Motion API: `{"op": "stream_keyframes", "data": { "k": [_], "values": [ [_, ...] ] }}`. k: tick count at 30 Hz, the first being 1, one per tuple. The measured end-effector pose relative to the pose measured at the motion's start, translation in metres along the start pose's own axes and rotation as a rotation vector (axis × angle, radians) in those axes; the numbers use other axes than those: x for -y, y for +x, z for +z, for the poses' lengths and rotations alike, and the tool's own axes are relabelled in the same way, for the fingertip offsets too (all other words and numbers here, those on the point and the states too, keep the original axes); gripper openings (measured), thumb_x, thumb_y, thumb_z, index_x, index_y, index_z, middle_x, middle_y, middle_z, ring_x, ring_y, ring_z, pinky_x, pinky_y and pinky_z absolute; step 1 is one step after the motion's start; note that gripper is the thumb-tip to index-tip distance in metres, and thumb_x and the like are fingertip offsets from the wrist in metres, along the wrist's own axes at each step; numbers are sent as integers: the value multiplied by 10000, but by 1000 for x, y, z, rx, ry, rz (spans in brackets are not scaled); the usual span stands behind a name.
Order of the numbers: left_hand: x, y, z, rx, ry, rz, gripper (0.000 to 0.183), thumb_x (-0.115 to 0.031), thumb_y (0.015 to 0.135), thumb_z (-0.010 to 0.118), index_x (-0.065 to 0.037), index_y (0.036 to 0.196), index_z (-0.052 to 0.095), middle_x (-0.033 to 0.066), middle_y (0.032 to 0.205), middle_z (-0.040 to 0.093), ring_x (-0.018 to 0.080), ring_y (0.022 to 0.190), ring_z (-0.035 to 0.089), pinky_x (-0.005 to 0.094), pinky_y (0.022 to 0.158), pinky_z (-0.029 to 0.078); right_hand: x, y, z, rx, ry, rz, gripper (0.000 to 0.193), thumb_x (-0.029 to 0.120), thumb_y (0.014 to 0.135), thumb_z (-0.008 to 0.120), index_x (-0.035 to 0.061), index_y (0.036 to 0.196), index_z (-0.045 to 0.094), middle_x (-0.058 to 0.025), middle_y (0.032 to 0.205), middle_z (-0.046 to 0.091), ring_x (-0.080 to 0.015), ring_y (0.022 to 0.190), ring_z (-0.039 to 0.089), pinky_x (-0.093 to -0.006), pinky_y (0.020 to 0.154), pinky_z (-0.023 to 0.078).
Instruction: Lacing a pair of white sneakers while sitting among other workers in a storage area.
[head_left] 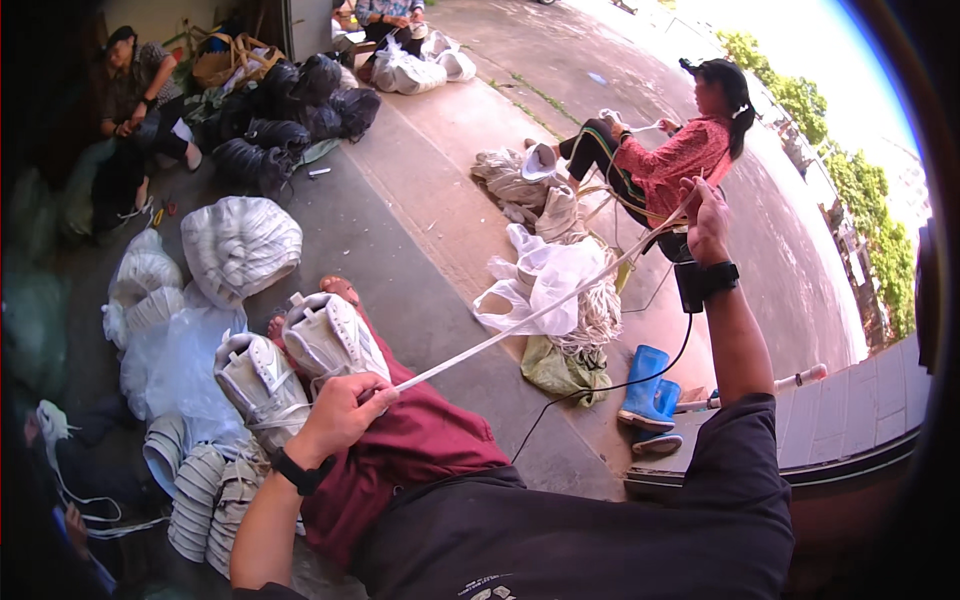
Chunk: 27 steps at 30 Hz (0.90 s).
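Note:
A long white shoelace (520, 321) is pulled taut across my front, running up to the right. At its lower end my left hand (345, 415) is closed around it, just over my maroon-trousered thigh. My raised right hand (708, 220) pinches the lace near its other end, arm stretched out. Against my legs rest two white shoe uppers, the left one (258, 385) beside my left wrist and the right one (335, 338) just beyond my left hand. Whether the lace passes through an eyelet is hidden behind my left hand.
Stacked shoe uppers (195, 500) and a white bundle (240, 250) lie at left. A plastic bag (540, 290) tops loose laces (592, 315); blue boots (650, 385) stand right. A black cable (600, 388) crosses the floor. A seated person in red (680, 165) works nearby.

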<state>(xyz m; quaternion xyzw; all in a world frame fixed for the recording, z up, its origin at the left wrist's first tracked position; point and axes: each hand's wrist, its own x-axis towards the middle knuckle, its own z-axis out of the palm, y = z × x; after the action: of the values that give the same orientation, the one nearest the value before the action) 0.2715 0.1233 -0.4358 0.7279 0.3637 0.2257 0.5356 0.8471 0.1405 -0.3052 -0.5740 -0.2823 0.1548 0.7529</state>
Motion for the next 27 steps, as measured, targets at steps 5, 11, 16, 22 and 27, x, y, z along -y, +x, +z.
{"op": "stream_keyframes", "data": {
  "k": [5, 11, 16, 22, 27],
  "values": [
    [-26, -35, -9, 166, 10, 68, 196, -211, 930, 632, -29, 983, 684, 120, 745, 670, 200, 632, 629, 318, 630, 485, -55, -132, 105, 453, 7, 227, 241, 174, 988, 582, -14, 1133, 623, -82, 858, 693, -114, 718, 628, -232, 698, 511],
    [-26, -50, -11, 193, 11, 200, 197, -223, 933, 651, -34, 976, 688, 123, 788, 688, 219, 673, 657, 308, 652, 500, -108, -283, 194, 1026, -197, 498, 221, 212, 976, 609, 3, 985, 681, 17, 702, 579, -46, 625, 489, -221, 568, 391],
    [-16, -49, -19, 269, -2, 185, 199, -258, 893, 704, -66, 940, 692, 88, 656, 615, 189, 545, 575, 316, 545, 443, -148, -359, 242, 1343, -315, 424, 269, 215, 978, 603, -42, 932, 672, 20, 681, 556, -57, 630, 464, -254, 562, 395],
    [12, -45, -31, 258, -38, 208, 206, -259, 891, 705, -59, 937, 688, 92, 675, 632, 201, 557, 591, 314, 549, 454, -157, -386, 275, 1406, -528, 78, 249, 212, 909, 638, -34, 877, 663, -220, 691, 592, -295, 574, 560, -397, 589, 459],
    [21, -46, -36, 235, -74, 244, 199, -250, 894, 700, -57, 939, 686, 91, 707, 652, 207, 567, 601, 316, 555, 461, -164, -392, 285, 1389, -629, -57, 247, 212, 890, 636, -27, 826, 651, -234, 729, 622, -408, 681, 610, -447, 615, 472]
  ]
}}
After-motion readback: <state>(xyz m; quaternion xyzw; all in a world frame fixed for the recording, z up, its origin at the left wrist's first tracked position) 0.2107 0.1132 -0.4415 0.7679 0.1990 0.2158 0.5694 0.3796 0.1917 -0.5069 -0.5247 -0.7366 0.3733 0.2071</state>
